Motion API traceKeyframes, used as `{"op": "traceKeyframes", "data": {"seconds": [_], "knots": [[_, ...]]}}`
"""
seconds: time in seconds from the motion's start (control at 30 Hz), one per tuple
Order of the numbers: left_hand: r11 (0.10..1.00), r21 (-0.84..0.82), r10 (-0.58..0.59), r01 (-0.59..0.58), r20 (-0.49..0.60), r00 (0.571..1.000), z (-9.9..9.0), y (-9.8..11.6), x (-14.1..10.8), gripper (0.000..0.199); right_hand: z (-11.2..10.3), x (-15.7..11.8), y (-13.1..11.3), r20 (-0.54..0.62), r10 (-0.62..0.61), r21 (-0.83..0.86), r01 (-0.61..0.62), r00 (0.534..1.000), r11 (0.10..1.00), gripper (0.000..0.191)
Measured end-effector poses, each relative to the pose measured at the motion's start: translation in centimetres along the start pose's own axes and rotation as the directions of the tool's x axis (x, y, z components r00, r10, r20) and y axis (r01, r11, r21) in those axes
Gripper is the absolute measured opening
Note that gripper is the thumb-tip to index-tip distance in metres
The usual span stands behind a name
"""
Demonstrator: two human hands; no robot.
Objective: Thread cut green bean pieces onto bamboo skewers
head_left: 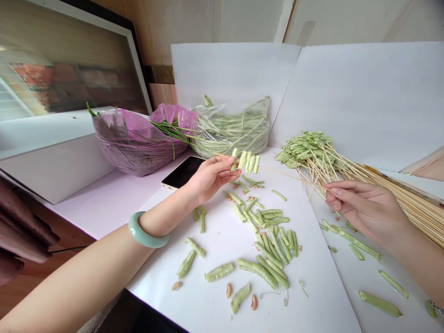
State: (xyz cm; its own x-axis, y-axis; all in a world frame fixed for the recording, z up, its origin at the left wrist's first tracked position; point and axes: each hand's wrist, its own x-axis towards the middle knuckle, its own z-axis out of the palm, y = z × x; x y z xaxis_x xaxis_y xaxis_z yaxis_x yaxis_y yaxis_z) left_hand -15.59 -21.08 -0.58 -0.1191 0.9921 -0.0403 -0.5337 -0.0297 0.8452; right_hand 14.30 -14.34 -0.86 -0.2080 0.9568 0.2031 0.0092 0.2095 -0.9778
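Observation:
A thin bamboo skewer (pixel 284 174) stretches between my two hands above the table. Several cut green bean pieces (pixel 248 162) are threaded side by side near its left end. My left hand (pixel 217 175), with a pale green bangle on the wrist, pinches one bean piece (pixel 234 158) on the skewer between thumb and fingers. At the other end, my right hand (pixel 360 203) grips the skewer with thumb and forefinger. Loose cut bean pieces (pixel 274 245) and a few brown seeds (pixel 254 302) lie on the white surface below.
Finished-looking bean skewers (pixel 307 150) are piled at the back right beside a bundle of bare skewers (pixel 409 199). A clear bag of long beans (pixel 236 127) and a purple bag of greens (pixel 138 138) stand behind. A phone (pixel 183 172) lies left of centre.

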Motion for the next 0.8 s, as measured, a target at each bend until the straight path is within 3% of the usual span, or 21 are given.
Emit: {"op": "traceKeyframes", "data": {"seconds": [0.17, 0.3, 0.4, 0.47, 0.53, 0.6, 0.67, 0.8], "knots": [[0.999, 0.022, -0.048, 0.047, 0.014, 0.999, -0.2, -0.3, 0.1, 0.027, 0.0, 0.0, -0.2, -0.026, 0.016, 0.018, -0.016, 1.0, 1.0, 0.024], [0.948, 0.319, 0.003, -0.003, 0.001, 1.0, -0.8, -0.3, 0.4, 0.019, -0.9, 0.6, -0.6, -0.094, 0.014, 0.034, -0.011, 0.995, 0.999, 0.026], [0.807, 0.581, 0.028, -0.105, 0.139, 0.99, -0.9, 0.0, 0.2, 0.006, -1.7, 1.1, -0.6, -0.147, 0.0, 0.053, 0.008, 0.989, 0.999, 0.027], [0.603, 0.743, -0.013, -0.291, 0.373, 0.928, -0.8, 0.2, -0.2, 0.013, -2.1, 1.4, -0.6, -0.167, -0.01, 0.065, 0.021, 0.986, 0.998, 0.026], [0.379, 0.773, -0.133, -0.509, 0.589, 0.797, -0.5, 0.4, -0.5, 0.016, -2.2, 1.5, -0.5, -0.174, -0.017, 0.071, 0.03, 0.985, 0.997, 0.025], [0.285, 0.743, -0.221, -0.605, 0.665, 0.713, -0.3, 0.5, -0.8, 0.018, -2.2, 1.5, -0.4, -0.171, -0.014, 0.07, 0.027, 0.985, 0.997, 0.025], [0.241, 0.739, -0.243, -0.629, 0.673, 0.698, -0.2, 0.5, -0.9, 0.018, -2.1, 1.4, -0.5, -0.167, -0.006, 0.066, 0.017, 0.986, 0.998, 0.026], [0.207, 0.745, -0.228, -0.634, 0.667, 0.71, -0.3, 0.6, -0.7, 0.019, -2.1, 1.3, -0.4, -0.163, 0.005, 0.056, 0.004, 0.987, 0.998, 0.027]]}}
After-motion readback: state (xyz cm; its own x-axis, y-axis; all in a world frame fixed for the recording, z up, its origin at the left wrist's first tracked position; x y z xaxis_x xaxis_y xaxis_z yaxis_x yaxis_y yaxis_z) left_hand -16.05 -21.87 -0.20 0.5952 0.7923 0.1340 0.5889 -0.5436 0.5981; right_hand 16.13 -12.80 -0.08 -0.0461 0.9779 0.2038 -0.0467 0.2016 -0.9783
